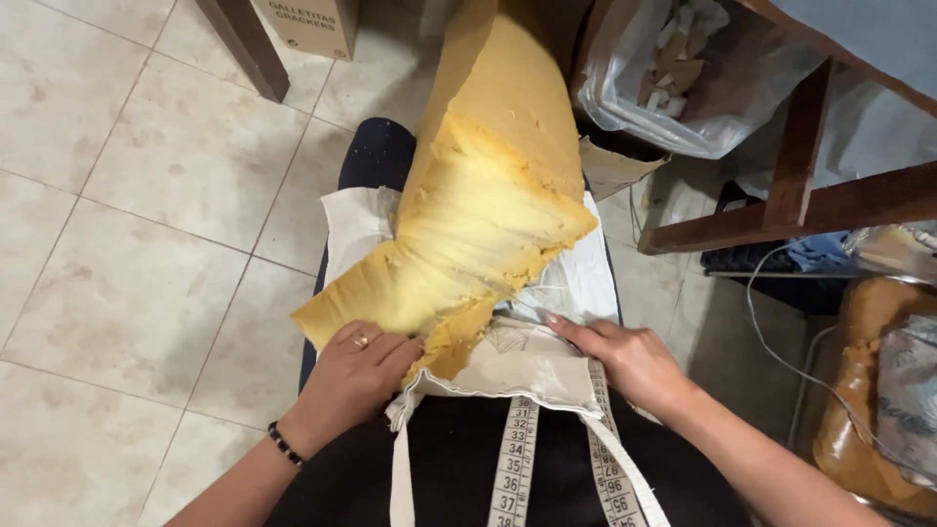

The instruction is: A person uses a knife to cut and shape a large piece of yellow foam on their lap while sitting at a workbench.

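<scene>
Working stage: stuffing looked to be in hand; a large yellow foam block (488, 195) was being fed into the mouth of a cream fabric cover (527, 366) on the person's lap.
Foam position: centre of view, running from the far top edge down to the near lap; its near end touched the cover's opening.
Foam appearance: yellow, thick, with a rough, ridged cut face toward the camera and a smoother skin on its far side; near corner torn and crumbly.
Left hand (356, 376): curled on the foam's near lower edge, fingers clenched on the torn corner; ring on one finger, dark bead bracelet (285, 444) at the wrist.
Right hand (625, 361): flat on the cover just right of the foam, fingers extended and pressing the cloth; whether it pinched the fabric could not be told.
Next move (judgement): the block appeared wider than the opening, so it would likely call for compressing the foam while spreading the cover's mouth.
Other items: measuring tape (517, 459) hanging over the dark lap; clear plastic bag of foam scraps (683, 73) far right; wooden furniture frame (810, 185) right; cardboard box (312, 24) far; tiled floor (127, 195) left.
</scene>
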